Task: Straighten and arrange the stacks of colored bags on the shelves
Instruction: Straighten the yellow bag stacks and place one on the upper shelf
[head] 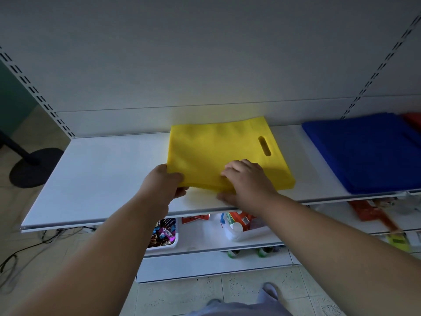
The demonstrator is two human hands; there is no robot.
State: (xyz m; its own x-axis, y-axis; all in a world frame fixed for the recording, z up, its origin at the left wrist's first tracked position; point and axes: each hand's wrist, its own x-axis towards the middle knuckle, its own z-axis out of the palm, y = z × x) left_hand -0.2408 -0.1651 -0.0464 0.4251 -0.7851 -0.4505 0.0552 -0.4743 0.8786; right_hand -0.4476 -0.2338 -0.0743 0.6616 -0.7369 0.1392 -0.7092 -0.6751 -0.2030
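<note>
A stack of yellow bags (pixel 218 147) lies in the middle of the white shelf (pixel 102 169), its handle cut-out toward the right. My left hand (pixel 164 185) grips the stack's near left corner, thumb on top and fingers under the edge. My right hand (pixel 246 183) holds the near edge, fingers curled on top and thumb low against the shelf in front. A stack of blue bags (pixel 364 151) sits further right on the same shelf. Behind it, at the frame's right edge, a bit of a red stack (pixel 413 118) shows.
Below are lower shelves with a white tub of wrapped sweets (pixel 164 233), a tray of packets and a bottle (pixel 241 226), and orange packs (pixel 373 213). A black round stand base (pixel 34 167) and cables lie on the floor at left.
</note>
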